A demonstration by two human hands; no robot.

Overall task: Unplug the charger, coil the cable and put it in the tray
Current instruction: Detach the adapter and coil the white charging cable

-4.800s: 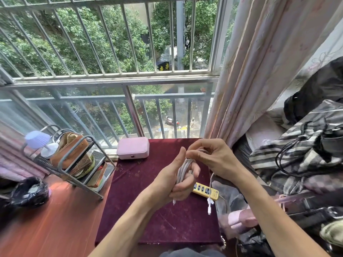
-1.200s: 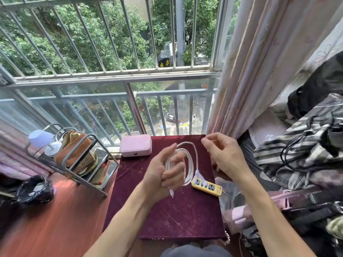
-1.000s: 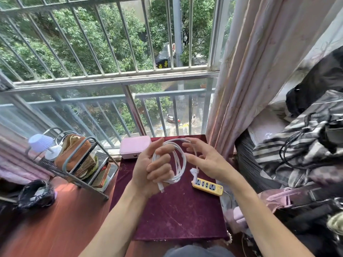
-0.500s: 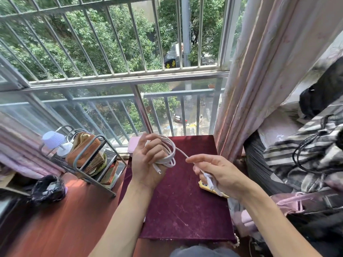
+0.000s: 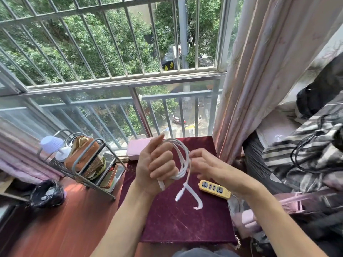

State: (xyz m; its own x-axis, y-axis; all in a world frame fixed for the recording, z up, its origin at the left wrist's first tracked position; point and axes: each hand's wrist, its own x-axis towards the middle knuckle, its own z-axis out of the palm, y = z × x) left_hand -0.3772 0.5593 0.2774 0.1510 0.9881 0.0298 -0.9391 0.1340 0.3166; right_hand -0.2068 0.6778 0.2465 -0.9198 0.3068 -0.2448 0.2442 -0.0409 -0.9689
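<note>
White cable [image 5: 182, 156] is looped in the left hand [image 5: 157, 164], whose fingers are curled shut around the bundle above the maroon surface [image 5: 178, 223]. The loops stand roughly upright, and a loose tail [image 5: 187, 193] hangs below them, blurred by motion, so whether its end is the plug is hard to say. The right hand [image 5: 206, 164] sits just to the right of the coil, fingers loosely spread and touching the strand without a firm grip. It is the nearer hand to the tail, which drops straight down between both hands toward the yellow power strip [image 5: 215, 189]. Half a second ago the right hand was lower, pinching the cable near the strip and drawing it taut; now it has come up beside the coil and the tail swings free. Which container is the tray is unclear.
</note>
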